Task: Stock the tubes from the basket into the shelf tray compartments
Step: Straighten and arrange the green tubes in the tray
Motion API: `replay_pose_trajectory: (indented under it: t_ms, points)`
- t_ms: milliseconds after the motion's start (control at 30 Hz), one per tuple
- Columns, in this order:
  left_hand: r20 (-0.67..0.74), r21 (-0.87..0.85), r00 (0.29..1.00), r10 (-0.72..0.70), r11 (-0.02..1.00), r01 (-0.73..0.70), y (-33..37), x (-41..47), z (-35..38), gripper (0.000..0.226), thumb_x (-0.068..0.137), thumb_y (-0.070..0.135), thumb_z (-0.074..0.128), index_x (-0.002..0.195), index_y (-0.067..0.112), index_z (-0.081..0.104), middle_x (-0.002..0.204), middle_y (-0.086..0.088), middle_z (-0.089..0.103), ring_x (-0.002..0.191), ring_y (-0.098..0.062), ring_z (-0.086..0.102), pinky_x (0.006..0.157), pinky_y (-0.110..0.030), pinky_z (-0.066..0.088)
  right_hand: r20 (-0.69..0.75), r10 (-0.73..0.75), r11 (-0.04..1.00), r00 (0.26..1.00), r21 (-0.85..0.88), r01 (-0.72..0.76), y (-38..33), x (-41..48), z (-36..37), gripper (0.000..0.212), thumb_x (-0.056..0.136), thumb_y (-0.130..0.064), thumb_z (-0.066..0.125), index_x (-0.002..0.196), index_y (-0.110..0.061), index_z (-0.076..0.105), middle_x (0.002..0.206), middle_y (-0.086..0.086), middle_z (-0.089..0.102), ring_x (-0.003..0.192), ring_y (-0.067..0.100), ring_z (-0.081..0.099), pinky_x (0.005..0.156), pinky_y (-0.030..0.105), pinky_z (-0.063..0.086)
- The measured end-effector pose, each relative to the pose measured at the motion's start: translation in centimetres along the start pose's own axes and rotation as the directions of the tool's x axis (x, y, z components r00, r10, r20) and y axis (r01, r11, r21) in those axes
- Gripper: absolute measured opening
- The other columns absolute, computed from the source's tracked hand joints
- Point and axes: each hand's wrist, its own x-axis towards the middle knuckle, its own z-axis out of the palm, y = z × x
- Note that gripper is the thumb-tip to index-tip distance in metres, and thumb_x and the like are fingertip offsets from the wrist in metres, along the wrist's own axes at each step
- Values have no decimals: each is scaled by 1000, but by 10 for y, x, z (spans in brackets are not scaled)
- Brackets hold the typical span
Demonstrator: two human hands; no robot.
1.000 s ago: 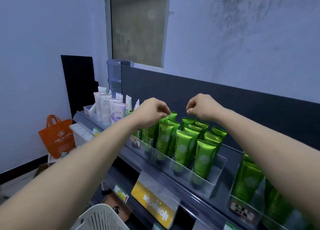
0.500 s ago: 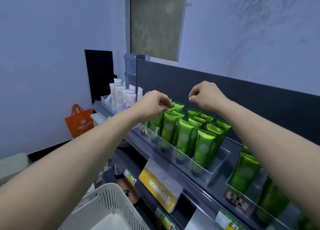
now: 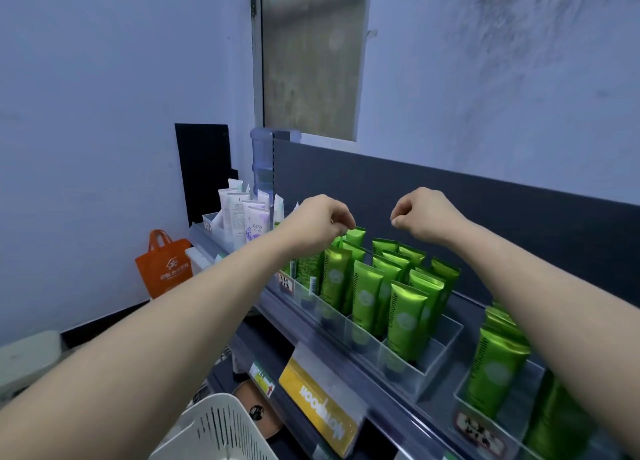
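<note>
curled left hand [image 3: 317, 226] hides rear green tubes [image 3: 356, 235]; basket [image 3: 211, 428] cropped.

both bare forearms stretched forward and up, left hand [image 3: 320, 222] and right hand [image 3: 424, 215] level side by side with a gap between, backs facing up, wrists dropped a bit, fingers curled into loose fists pointing down

You're facing a corner of pale, bluish walls: the left wall [image 3: 104, 113] plain, the right wall [image 3: 502, 96] blotchy and stained. A frosted window [image 3: 310, 61] sits high by the corner, with a water cooler bottle [image 3: 262, 158] below it. A black panel [image 3: 202, 169] stands against the left wall, above an orange tote bag [image 3: 162, 264] and dark skirting [image 3: 104, 324]. To your right runs a dark grey back panel [image 3: 450, 210].
</note>
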Motion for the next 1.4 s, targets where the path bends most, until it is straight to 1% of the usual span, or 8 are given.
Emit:
replay_pose_trajectory:
  t_ms: [267, 400, 733, 867, 1000, 1167, 1300, 1400]
  points:
    - [68, -20, 996, 58, 998, -57, -30, 12, -2, 18, 93, 11, 55, 102, 12, 70, 108, -2, 69, 92, -12, 59, 83, -23, 44, -27, 88, 996, 996, -28, -89, -13, 8, 13, 12, 88, -12, 61, 85, -15, 72, 89, 0, 65, 86, 18, 59, 72, 27, 44]
    - [118, -51, 985, 128, 991, -123, -53, 26, -9, 15, 91, 15, 57, 94, 21, 71, 95, 7, 69, 95, -13, 63, 93, -33, 46, -55, 212, 976, 976, -44, -214, -23, 6, 10, 11, 87, -11, 61, 84, -15, 71, 89, 1, 66, 84, 17, 59, 70, 26, 43]
    - [216, -174, 916, 339, 936, -305, -71, 61, -16, 16, 91, 11, 56, 96, 16, 71, 86, 6, 64, 71, -3, 55, 62, -16, 41, -42, 383, 905, 923, -183, -384, -42, 2, 10, 6, 85, -15, 65, 84, -17, 71, 88, -1, 66, 84, 15, 58, 72, 25, 43]
    - [253, -143, 883, 394, 918, -369, -56, 78, -4, 15, 90, 12, 59, 98, 17, 71, 89, 6, 64, 78, -5, 56, 71, -16, 40, 17, 389, 901, 921, -218, -376, -32, 6, 8, 11, 84, -20, 68, 93, -17, 72, 94, -1, 69, 87, 13, 58, 74, 24, 44]
    - [350, -58, 851, 390, 916, -396, -47, 96, 7, 17, 89, 10, 58, 97, 17, 72, 81, 8, 62, 63, 3, 51, 48, 0, 33, 137, 339, 932, 931, -181, -313, -21, 21, 12, 15, 81, -27, 72, 95, -21, 73, 91, -5, 67, 88, 12, 59, 77, 24, 44]
    - [490, 10, 806, 333, 922, -387, -48, 118, 25, 17, 81, 12, 68, 80, 29, 71, 72, 9, 61, 66, -7, 55, 64, -21, 46, 296, 284, 946, 912, -241, -217, -9, 42, 22, 18, 79, -26, 75, 95, -17, 74, 87, -5, 67, 84, 10, 58, 74, 23, 43]
    - [582, 48, 753, 308, 911, -409, -49, 125, 33, 12, 79, 15, 73, 85, 25, 75, 65, 17, 59, 57, 2, 49, 60, -16, 39, 310, 230, 960, 922, -226, -164, 2, 57, 29, 13, 81, -21, 72, 90, -12, 75, 82, -3, 67, 82, 11, 58, 71, 22, 42]
    - [648, 61, 705, 288, 903, -425, -49, 126, 36, 12, 82, 13, 70, 90, 21, 75, 70, 15, 64, 57, 8, 51, 66, -16, 42, 309, 201, 972, 930, -183, -149, 8, 64, 33, 12, 81, -23, 72, 87, -12, 74, 81, -2, 67, 80, 12, 58, 71, 23, 43]
